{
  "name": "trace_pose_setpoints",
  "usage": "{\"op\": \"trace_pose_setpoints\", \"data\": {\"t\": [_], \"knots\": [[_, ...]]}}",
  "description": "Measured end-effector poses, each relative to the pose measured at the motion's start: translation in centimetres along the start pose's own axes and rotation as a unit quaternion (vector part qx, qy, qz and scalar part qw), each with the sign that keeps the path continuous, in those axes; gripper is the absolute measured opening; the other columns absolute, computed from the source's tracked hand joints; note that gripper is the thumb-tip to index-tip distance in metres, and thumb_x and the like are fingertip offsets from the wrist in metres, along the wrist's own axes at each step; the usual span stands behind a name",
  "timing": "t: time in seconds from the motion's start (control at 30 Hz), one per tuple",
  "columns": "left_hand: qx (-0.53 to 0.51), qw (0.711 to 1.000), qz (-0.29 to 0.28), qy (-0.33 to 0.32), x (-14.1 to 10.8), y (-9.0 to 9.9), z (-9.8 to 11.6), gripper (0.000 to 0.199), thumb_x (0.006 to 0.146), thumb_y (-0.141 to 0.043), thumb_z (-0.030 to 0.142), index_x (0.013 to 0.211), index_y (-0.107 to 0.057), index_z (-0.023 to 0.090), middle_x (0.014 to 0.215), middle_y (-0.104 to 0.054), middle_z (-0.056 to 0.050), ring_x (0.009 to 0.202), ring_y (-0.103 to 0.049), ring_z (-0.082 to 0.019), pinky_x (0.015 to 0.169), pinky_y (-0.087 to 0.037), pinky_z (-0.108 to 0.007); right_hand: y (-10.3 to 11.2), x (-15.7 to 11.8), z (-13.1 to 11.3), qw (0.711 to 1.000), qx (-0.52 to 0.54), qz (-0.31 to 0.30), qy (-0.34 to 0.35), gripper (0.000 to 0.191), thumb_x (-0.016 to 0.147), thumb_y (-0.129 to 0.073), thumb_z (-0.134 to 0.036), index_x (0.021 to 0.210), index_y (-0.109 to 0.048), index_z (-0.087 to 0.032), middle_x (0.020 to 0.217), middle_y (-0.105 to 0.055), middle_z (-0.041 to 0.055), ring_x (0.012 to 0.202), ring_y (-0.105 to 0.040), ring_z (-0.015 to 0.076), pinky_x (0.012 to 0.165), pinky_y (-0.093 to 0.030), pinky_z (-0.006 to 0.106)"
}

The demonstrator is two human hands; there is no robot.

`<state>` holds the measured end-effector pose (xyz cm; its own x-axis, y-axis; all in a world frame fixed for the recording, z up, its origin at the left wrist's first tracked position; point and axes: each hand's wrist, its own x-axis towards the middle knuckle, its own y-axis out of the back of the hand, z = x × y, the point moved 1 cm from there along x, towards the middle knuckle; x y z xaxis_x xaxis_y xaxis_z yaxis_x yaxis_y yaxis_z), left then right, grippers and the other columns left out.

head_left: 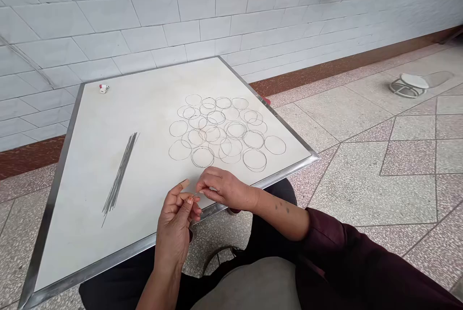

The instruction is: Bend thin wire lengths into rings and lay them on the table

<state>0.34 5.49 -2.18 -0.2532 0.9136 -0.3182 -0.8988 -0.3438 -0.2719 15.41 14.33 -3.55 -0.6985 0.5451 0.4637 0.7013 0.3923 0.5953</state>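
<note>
My left hand is closed at the table's near edge, its thumb and finger pinching a thin wire. Close against it, my right hand pinches the same wire with its fingertips. Only a short bit of the wire shows between the fingers; the rest is hidden. Beyond my hands, several thin wire rings lie flat and overlapping on the white table. To the left of my hands, a bundle of straight wires lies slantwise on the tabletop.
A small white and red object sits near the table's far left corner. Metal trim edges the table. A tiled wall rises behind it. A round stool stands on the floor to the right.
</note>
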Motion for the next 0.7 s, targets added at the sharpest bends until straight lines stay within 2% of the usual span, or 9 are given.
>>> {"op": "trace_pose_setpoints", "data": {"t": [0.1,0.17,0.23,0.33,0.47,0.53,0.63,0.7], "knots": [[0.003,1.000,-0.002,0.000,0.3,0.3,-0.5,0.050,0.077,-0.074,0.037,0.121,-0.060,0.021,0.097,-0.068,-0.003,0.083,-0.066,-0.016,0.082,-0.053,-0.035,-0.1,-0.1,0.9,0.999,-0.012,0.020,-0.047,0.007,0.094,-0.054,-0.015,0.095,-0.059,-0.018,0.088,-0.059,0.0042,0.084,-0.055,0.0166,0.076,-0.048,0.029],[0.013,1.000,-0.001,-0.001,0.7,0.7,-1.2,0.050,0.076,-0.075,0.038,0.120,-0.060,0.021,0.108,-0.068,-0.006,0.097,-0.066,-0.020,0.095,-0.050,-0.042,-0.4,-0.4,2.0,0.994,-0.025,0.029,-0.103,0.010,0.091,-0.056,-0.011,0.095,-0.059,-0.019,0.090,-0.060,0.0032,0.085,-0.056,0.0157,0.077,-0.048,0.028],[0.033,0.999,0.006,-0.004,1.1,1.2,-1.9,0.049,0.076,-0.075,0.038,0.120,-0.060,0.021,0.117,-0.066,-0.008,0.108,-0.063,-0.022,0.103,-0.044,-0.044,-0.7,-0.7,3.2,0.984,-0.054,0.040,-0.167,0.015,0.087,-0.058,-0.007,0.094,-0.060,-0.019,0.089,-0.060,0.0017,0.084,-0.057,0.0143,0.077,-0.048,0.027],[0.060,0.998,0.017,-0.020,1.7,1.9,-3.1,0.046,0.078,-0.073,0.037,0.119,-0.060,0.021,0.130,-0.061,-0.010,0.119,-0.058,-0.023,0.108,-0.040,-0.044,-1.0,-1.3,4.7,0.974,-0.089,0.059,-0.202,0.015,0.085,-0.058,-0.005,0.091,-0.062,-0.019,0.085,-0.059,0.0019,0.082,-0.055,0.0157,0.075,-0.046,0.027],[0.159,0.984,0.020,-0.082,2.3,2.4,-4.2,0.042,0.081,-0.067,0.035,0.120,-0.059,0.022,0.131,-0.062,-0.012,0.118,-0.058,-0.025,0.099,-0.047,-0.045,-1.0,-1.7,5.8,0.969,-0.123,0.068,-0.203,0.014,0.086,-0.057,-0.006,0.089,-0.063,-0.019,0.082,-0.060,0.0027,0.085,-0.053,0.0181,0.076,-0.045,0.030],[0.263,0.954,0.017,-0.143,2.6,2.4,-4.7,0.038,0.083,-0.064,0.033,0.120,-0.061,0.023,0.127,-0.064,-0.011,0.112,-0.060,-0.026,0.093,-0.050,-0.045,-1.0,-1.7,6.0,0.969,-0.136,0.069,-0.193,0.014,0.087,-0.057,-0.007,0.088,-0.063,-0.019,0.083,-0.061,0.0034,0.085,-0.053,0.0189,0.077,-0.045,0.031],[0.408,0.878,-0.015,-0.250,3.0,2.1,-5.2,0.028,0.087,-0.061,0.028,0.114,-0.066,0.024,0.116,-0.068,-0.009,0.106,-0.060,-0.027,0.090,-0.051,-0.046,-1.1,-1.7,6.1,0.970,-0.150,0.070,-0.177,0.014,0.088,-0.056,-0.007,0.089,-0.064,-0.019,0.086,-0.063,0.0047,0.086,-0.053,0.0197,0.078,-0.046,0.032],[0.459,0.833,-0.030,-0.309,3.2,1.8,-5.3,0.025,0.088,-0.059,0.025,0.112,-0.067,0.023,0.110,-0.070,-0.008,0.106,-0.059,-0.028,0.090,-0.051,-0.047,-1.1,-1.7,6.2,0.971,-0.157,0.070,-0.167,0.014,0.090,-0.056,-0.008,0.089,-0.064,-0.019,0.087,-0.063,0.0050,0.087,-0.053,0.0200,0.079,-0.046,0.033]]}}
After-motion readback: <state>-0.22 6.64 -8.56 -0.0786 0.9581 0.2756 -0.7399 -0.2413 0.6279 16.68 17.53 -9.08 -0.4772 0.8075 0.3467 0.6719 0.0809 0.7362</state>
